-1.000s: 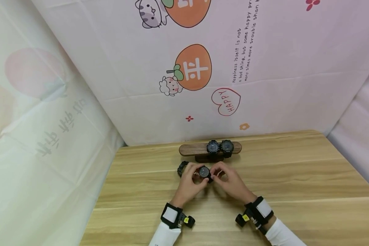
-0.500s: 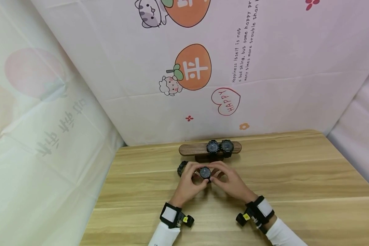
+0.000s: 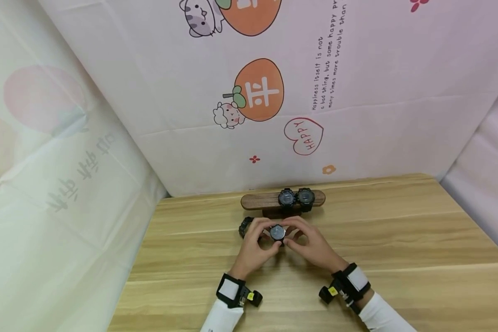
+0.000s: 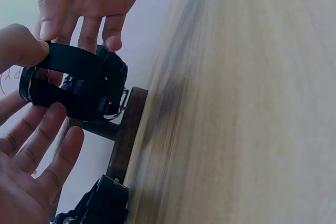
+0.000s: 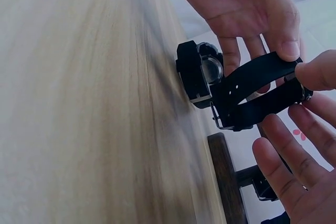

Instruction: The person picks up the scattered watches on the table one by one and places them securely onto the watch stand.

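Note:
A black wristwatch point(image 3: 277, 232) with a round face is held between my two hands, face up, over the table. My left hand point(image 3: 252, 251) grips its left side, and my right hand point(image 3: 315, 246) grips the right, each with thumb at the near edge and forefinger at the far edge. Below the case, the watch strap point(image 5: 262, 74) hangs as a loop with its buckle and holes showing in the right wrist view. Another black watch point(image 3: 245, 226) rests on the table just left of my left hand, partly hidden by it.
Behind the hands stands a dark wooden watch stand point(image 3: 259, 201) bearing two black watches, a left one point(image 3: 287, 197) and a right one point(image 3: 305, 197). A printed white cloth point(image 3: 191, 157) rises along the back edge of the wooden table point(image 3: 191, 253).
My right fingers have shifted from the watch's lower right side to its far and near edges. The face has turned slightly and looks brighter. My left hand has barely moved.

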The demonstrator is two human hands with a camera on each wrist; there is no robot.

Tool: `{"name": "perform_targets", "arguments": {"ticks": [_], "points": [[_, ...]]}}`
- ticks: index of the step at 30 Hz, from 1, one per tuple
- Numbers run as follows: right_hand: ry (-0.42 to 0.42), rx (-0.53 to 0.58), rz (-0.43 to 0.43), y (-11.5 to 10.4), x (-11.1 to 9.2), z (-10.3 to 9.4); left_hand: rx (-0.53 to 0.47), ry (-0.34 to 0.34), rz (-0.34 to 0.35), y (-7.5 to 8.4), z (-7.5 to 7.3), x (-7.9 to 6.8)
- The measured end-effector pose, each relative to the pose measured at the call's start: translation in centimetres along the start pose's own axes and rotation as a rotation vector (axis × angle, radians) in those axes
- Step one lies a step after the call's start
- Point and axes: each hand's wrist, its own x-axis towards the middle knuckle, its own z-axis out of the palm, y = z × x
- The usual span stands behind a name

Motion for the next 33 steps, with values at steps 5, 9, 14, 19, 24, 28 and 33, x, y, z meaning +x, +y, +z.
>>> {"name": "perform_targets", "arguments": {"ticks": [5, 9, 14, 19, 24, 28, 33], "points": [[-0.010, -0.002, 0.012, -0.1, 0.0, -0.1, 0.005, 0.008, -0.002, 0.0, 0.1, 0.0], [-0.018, -0.004, 0.028, -0.2, 0.0, -0.2, 0.013, 0.019, 0.019, 0.0, 0.1, 0.0], [-0.019, -0.005, 0.038, -0.2, 0.0, -0.3, 0.017, 0.007, -0.004, 0.0, 0.1, 0.0], [-0.015, -0.012, 0.043, -0.2, -0.1, -0.2, 0.025, -0.008, -0.020, -0.1, 0.1, 0.0], [-0.009, -0.013, 0.035, -1.0, 0.1, -0.2, 0.032, -0.017, -0.023, -0.2, 0.1, -0.1], [-0.003, 0.005, 0.026, -2.7, 0.4, -0.5, 0.039, -0.022, -0.024, -0.1, 0.0, -0.2], [-0.013, -0.005, 0.037, -3.8, 0.5, -0.8, 0.051, -0.025, -0.024, 0.1, -0.1, -0.1]]}}
